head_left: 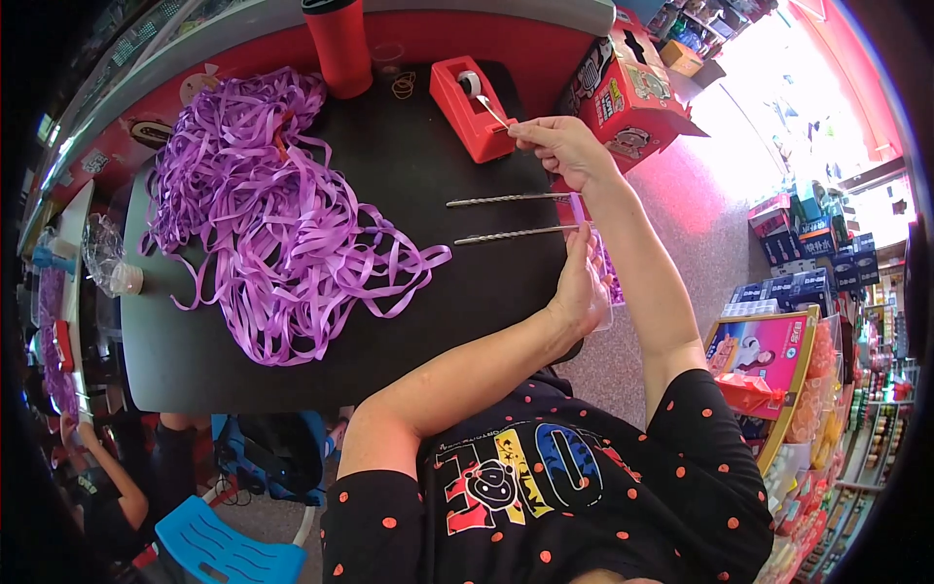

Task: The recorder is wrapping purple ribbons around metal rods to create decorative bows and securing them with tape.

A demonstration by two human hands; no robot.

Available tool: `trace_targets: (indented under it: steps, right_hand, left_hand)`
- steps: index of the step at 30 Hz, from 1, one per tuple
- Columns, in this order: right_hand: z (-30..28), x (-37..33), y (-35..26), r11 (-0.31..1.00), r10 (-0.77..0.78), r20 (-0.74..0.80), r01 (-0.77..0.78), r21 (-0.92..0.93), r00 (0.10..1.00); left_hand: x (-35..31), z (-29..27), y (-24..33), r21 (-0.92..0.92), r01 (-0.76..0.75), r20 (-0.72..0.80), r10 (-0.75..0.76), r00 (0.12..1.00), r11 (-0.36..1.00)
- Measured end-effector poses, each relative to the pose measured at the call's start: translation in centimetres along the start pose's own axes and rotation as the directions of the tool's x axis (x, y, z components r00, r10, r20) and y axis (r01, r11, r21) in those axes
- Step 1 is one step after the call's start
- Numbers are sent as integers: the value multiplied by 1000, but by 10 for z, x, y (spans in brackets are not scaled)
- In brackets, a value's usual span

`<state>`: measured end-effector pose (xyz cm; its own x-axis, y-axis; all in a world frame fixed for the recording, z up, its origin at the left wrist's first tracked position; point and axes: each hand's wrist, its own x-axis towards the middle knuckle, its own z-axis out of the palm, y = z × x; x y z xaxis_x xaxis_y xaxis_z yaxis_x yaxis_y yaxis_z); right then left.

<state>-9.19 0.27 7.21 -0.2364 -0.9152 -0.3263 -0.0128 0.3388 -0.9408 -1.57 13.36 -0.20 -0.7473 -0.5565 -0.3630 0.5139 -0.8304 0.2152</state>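
My right hand [566, 148] reaches to the front end of a red tape dispenser [472, 107]. Its fingers pinch the free end of the clear tape [493, 109], which stretches from the white roll. Below it, my left hand [582, 287] is held on edge at the table's right side, fingertips closed at a strip of purple ribbon [577, 208]. This strip lies across the right ends of two twisted metal rods [511, 237], which point left over the table. Part of the left hand's grip is hidden. A big tangled heap of purple ribbon [282, 234] covers the table's left half.
The black table [477, 321] also bears a red tumbler [341, 49] and rubber bands [403, 86] at the back. A red carton [628, 97] stands beyond the right corner. Purple pieces [613, 277] show beside my left hand. A blue chair [229, 545] stands at lower left.
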Motion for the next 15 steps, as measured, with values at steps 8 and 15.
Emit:
trace_targets:
  steps: [8,15]
  right_hand:
    - [14,0,11,985,-160,-81,154,-80,984]
    - [21,-1,16,827,-420,-161,304,-473,893]
  left_hand:
    - [-8,8,10,-25,-8,57,9,998,1000]
    - [-7,8,11,-126,4,168,17,986,992]
